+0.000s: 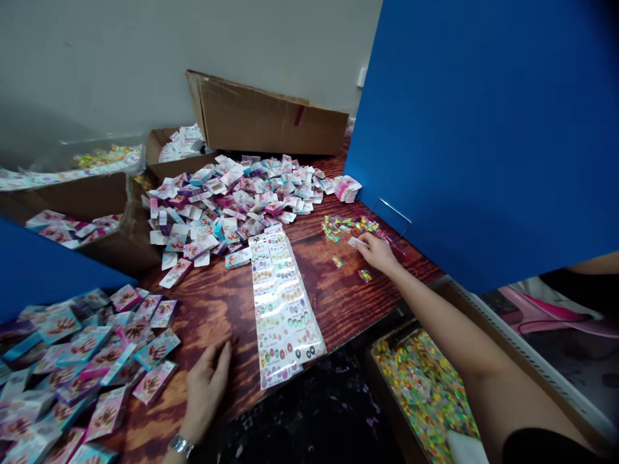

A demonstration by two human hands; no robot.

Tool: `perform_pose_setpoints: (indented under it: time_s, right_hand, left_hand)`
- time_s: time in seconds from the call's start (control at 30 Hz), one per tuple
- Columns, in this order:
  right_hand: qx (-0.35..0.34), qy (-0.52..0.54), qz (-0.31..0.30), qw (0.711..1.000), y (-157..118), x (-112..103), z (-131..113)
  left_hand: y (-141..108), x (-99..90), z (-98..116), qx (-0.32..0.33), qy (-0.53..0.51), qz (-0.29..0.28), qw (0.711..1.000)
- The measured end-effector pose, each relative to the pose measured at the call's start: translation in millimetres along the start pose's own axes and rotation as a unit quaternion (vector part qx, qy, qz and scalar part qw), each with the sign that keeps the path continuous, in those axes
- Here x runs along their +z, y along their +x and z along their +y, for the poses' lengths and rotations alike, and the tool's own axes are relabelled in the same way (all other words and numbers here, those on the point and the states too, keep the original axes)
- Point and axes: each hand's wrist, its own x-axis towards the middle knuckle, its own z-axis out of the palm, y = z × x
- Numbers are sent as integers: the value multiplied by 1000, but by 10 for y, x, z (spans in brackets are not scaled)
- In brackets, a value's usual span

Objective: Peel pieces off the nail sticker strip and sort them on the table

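Observation:
My right hand [380, 253] reaches over the far right of the table, its fingers closed on a small white piece [356, 243] that looks flat. Near it lies a loose heap of small yellow-and-green sachets [336, 227], with two single sachets [364, 276] closer to me. Resting at the near edge, my left hand [207, 381] has its fingers a little apart and holds nothing. Between the hands lie long sticker sheets [285, 303] printed with rows of coloured ovals. Small printed boxes [109, 354] are piled left of my left hand.
Behind the sheets spreads a big heap of small boxes [232, 200], many with flaps open. Cardboard cartons [271, 122] stand along the wall. A blue panel [483, 142] rises at right. Below the table edge sits a carton full of sachets [425, 386].

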Motion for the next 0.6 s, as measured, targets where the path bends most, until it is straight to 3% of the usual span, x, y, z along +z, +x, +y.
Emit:
perform_pose_setpoints:
  time_s: [0.1,0.27,0.37,0.47,0.6]
  right_hand:
    - [-17,3,7,1000,371,57,-89]
    - [-70,-5,-16,997,816,216,-213]
    - [-104,-10,-71,992,757,264,-277]
    - [-147,-13,-115,982,522,232,-291]
    - [-161,-17,-114,980,256,109,-209]
  left_hand:
    - [-4,96,-44,63,50,32,996]
    - [-1,135,-84,141,78,23,987]
    - [-5,124,-106,146,76,20,986]
    - [-9,129,-108,135,73,19,988]
    - [-11,139,-80,121,64,17,990]
